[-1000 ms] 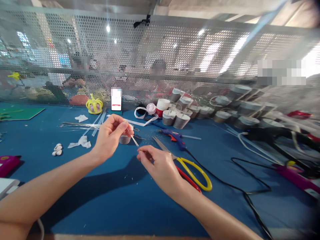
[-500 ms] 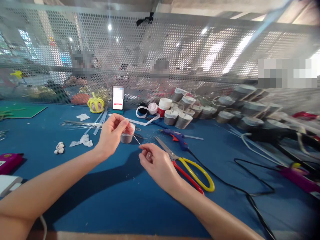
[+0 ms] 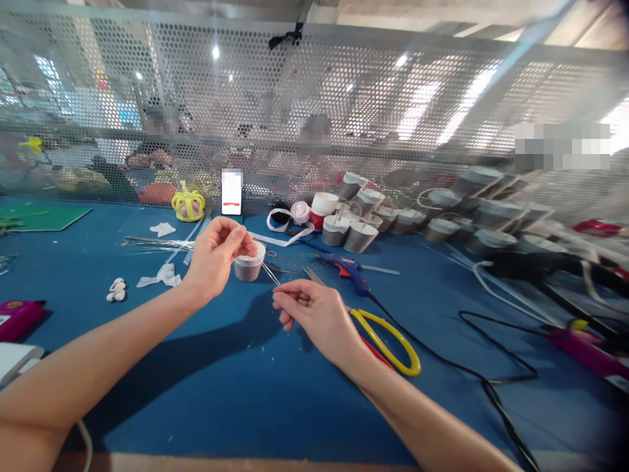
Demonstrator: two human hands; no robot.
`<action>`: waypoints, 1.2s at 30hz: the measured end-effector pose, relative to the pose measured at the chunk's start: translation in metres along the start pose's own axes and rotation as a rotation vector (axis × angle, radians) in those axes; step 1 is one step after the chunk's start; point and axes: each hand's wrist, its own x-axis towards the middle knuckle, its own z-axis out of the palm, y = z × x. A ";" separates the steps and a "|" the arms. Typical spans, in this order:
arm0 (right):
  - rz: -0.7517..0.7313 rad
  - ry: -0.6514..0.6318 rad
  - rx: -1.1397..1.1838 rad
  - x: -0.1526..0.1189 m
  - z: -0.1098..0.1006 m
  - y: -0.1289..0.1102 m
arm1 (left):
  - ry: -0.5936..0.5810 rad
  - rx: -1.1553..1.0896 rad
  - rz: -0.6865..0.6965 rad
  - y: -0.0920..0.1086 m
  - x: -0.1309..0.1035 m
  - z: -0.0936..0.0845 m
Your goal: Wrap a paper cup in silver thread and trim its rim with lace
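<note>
My left hand [image 3: 216,259] is closed in a pinch beside a small grey cup with a white top [image 3: 248,267]. What its fingertips hold, if anything, is hidden. Lower and to the right, my right hand [image 3: 319,318] pinches thin wire [image 3: 270,274], which looks like two strands. The wire slants up toward the cup and my left fingertips; its upper end is lost against the white. Large scissors with yellow and red handles [image 3: 393,337] lie partly under my right hand. A blue glue gun [image 3: 351,270] rests beyond it.
Grey cups [image 3: 361,236] are piled at the back, below a perforated metal screen [image 3: 275,85]. A phone [image 3: 232,193] stands beside a yellow woven ornament [image 3: 188,202]. Wires [image 3: 157,244] and white scraps [image 3: 164,276] lie left. A black cable [image 3: 432,354] crosses the right side.
My right hand has turned, its fingers now pointing more to the left and covering more of the scissors. My left hand has moved slightly left, showing more of the cup. Two wire strands now show.
</note>
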 end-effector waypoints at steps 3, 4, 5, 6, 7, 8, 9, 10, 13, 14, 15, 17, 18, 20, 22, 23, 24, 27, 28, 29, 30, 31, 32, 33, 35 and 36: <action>0.015 -0.005 0.035 0.000 0.001 0.000 | -0.018 0.004 0.007 0.002 0.000 0.000; 0.022 -0.002 0.036 0.000 0.001 -0.001 | -0.019 0.005 0.008 0.002 0.001 0.000; 0.027 0.003 0.031 0.000 0.001 -0.001 | -0.017 0.004 0.009 0.002 0.001 0.000; 0.030 0.008 0.022 0.000 0.001 -0.001 | -0.013 0.002 0.010 0.002 0.002 -0.001; 0.031 0.011 0.010 0.000 0.001 -0.001 | -0.010 0.001 0.009 0.002 0.002 -0.001; 0.028 0.011 -0.002 0.000 0.001 -0.001 | -0.006 0.000 0.006 0.002 0.002 -0.001; 0.024 0.011 -0.013 0.000 0.001 -0.001 | -0.003 -0.002 0.000 0.001 0.003 -0.001; 0.021 0.011 -0.023 0.000 0.001 -0.001 | 0.000 -0.003 -0.009 0.001 0.003 -0.002; 0.005 0.016 -0.045 0.000 0.000 0.000 | 0.019 -0.012 -0.030 -0.001 0.005 -0.003; -0.005 0.014 -0.042 0.000 -0.001 0.001 | 0.028 -0.018 -0.029 -0.001 0.005 -0.003; -0.012 0.006 -0.031 0.001 -0.001 0.001 | 0.035 -0.024 -0.026 -0.001 0.006 -0.003; -0.010 -0.020 0.010 0.001 -0.002 0.001 | 0.042 -0.033 -0.016 0.000 0.007 -0.004; -0.001 -0.032 0.035 0.002 -0.003 0.001 | 0.042 -0.033 -0.013 0.000 0.007 -0.004; 0.018 -0.046 0.076 0.002 -0.004 0.000 | 0.041 -0.030 -0.012 0.002 0.007 -0.004; 0.018 -0.046 0.098 0.002 -0.004 -0.002 | 0.039 -0.027 -0.012 0.003 0.007 -0.003; 0.017 -0.047 0.103 0.002 -0.004 -0.002 | 0.037 -0.025 -0.010 0.003 0.006 -0.003; 0.015 -0.046 0.104 0.001 -0.004 -0.002 | 0.035 -0.024 -0.008 0.003 0.006 -0.003; 0.019 -0.047 0.097 0.001 -0.004 -0.002 | 0.026 -0.009 0.004 0.000 0.008 -0.005; 0.023 -0.049 0.092 0.002 -0.005 -0.002 | 0.014 0.018 -0.002 -0.001 0.009 -0.007; 0.027 -0.050 0.083 0.003 -0.006 -0.002 | -0.007 0.069 -0.016 -0.001 0.011 -0.008; 0.031 -0.050 0.066 0.004 -0.007 -0.002 | -0.028 0.146 -0.016 0.000 0.012 -0.010; 0.035 -0.047 0.040 0.006 -0.009 -0.001 | -0.047 0.251 0.011 0.002 0.012 -0.012; 0.040 -0.039 0.005 0.008 -0.011 -0.001 | -0.063 0.379 0.066 0.004 0.012 -0.012; 0.043 -0.030 -0.043 0.009 -0.014 -0.001 | -0.053 0.513 0.205 0.008 0.011 -0.012; 0.037 -0.019 -0.160 0.010 -0.018 0.000 | -0.086 0.779 0.525 0.014 0.004 -0.009; 0.020 -0.024 -0.220 0.009 -0.019 0.001 | -0.214 0.882 0.615 0.016 -0.002 -0.007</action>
